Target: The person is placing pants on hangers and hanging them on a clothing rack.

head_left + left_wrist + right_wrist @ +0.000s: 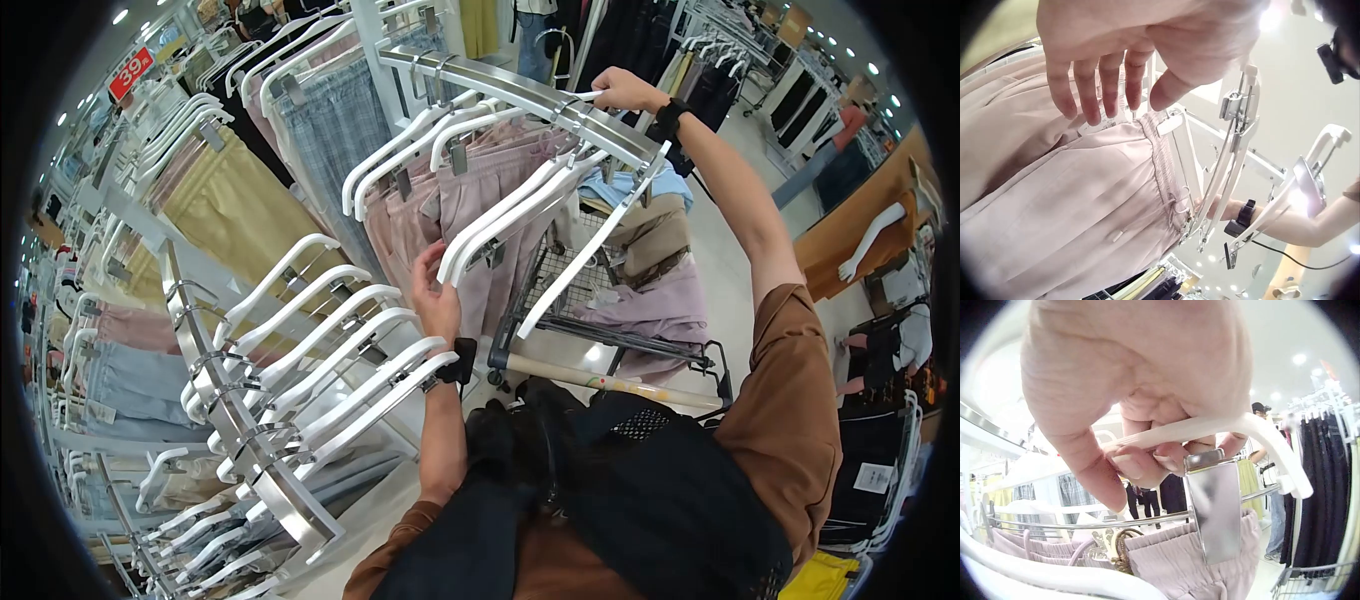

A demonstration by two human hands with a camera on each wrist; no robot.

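My right hand (628, 90) grips a white hanger (1179, 432) at the far side of the metal rail, its fingers curled under the bar in the right wrist view. A metal clip (1213, 509) on that hanger holds pale mauve trousers (1179, 556) by the elastic waistband. On the near side, my left hand (437, 300) is by the ends of two white hangers (520, 220). Its fingers (1110, 87) are spread and loosely straight over the waist of pink trousers (1091, 200), with nothing held. A drawstring (1179, 206) hangs from that waistband.
Bare white hangers (340, 330) hang along a second rail (235, 410) at the left. A wire cart (570, 270) with folded garments (650, 305) stands beyond my body. Yellow trousers (225, 200) and blue plaid trousers (335, 140) hang behind.
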